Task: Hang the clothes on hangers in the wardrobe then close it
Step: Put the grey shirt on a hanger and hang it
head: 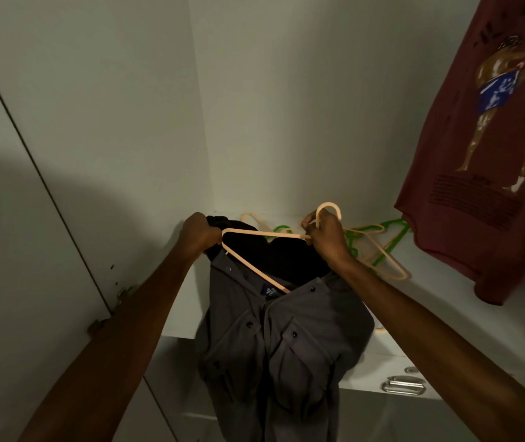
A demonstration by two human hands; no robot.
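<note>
A dark grey button shirt (273,339) hangs in front of me over the wardrobe's white shelf. My left hand (199,232) grips its shoulder together with one end of a peach plastic hanger (254,260). My right hand (326,236) holds the same hanger at the base of its hook, which sticks up above my fingers. One arm of the hanger runs down into the shirt's open collar. A maroon T-shirt (484,148) with a boxer print hangs at the upper right.
Loose peach and green hangers (379,247) lie on the white shelf (446,314) behind my right hand. Below the shelf edge are drawers with metal handles (403,386). The open wardrobe door (31,186) stands on the left, its hinges near my left forearm.
</note>
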